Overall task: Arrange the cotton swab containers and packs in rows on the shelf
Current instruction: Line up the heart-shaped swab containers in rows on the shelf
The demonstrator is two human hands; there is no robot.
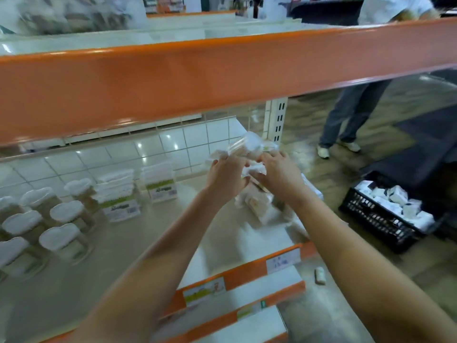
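Note:
My left hand (226, 173) and my right hand (278, 170) are raised together over the right end of the shelf (153, 233), both gripping a clear cotton swab pack (247, 147) with white ends. Motion blur hides the exact finger hold. Below my hands lies a loose pile of swab packs (257, 204) on the shelf. Heart-lidded swab containers (63, 211) stand in rows at the left. Two rectangular swab boxes (118, 194) with green labels stand behind them.
An orange upper shelf edge (222, 78) crosses above my hands. A black crate (378, 219) of white packs sits on the floor at right. Another person's legs (346, 120) stand beyond the shelf end. A small pack (319, 275) lies on the floor.

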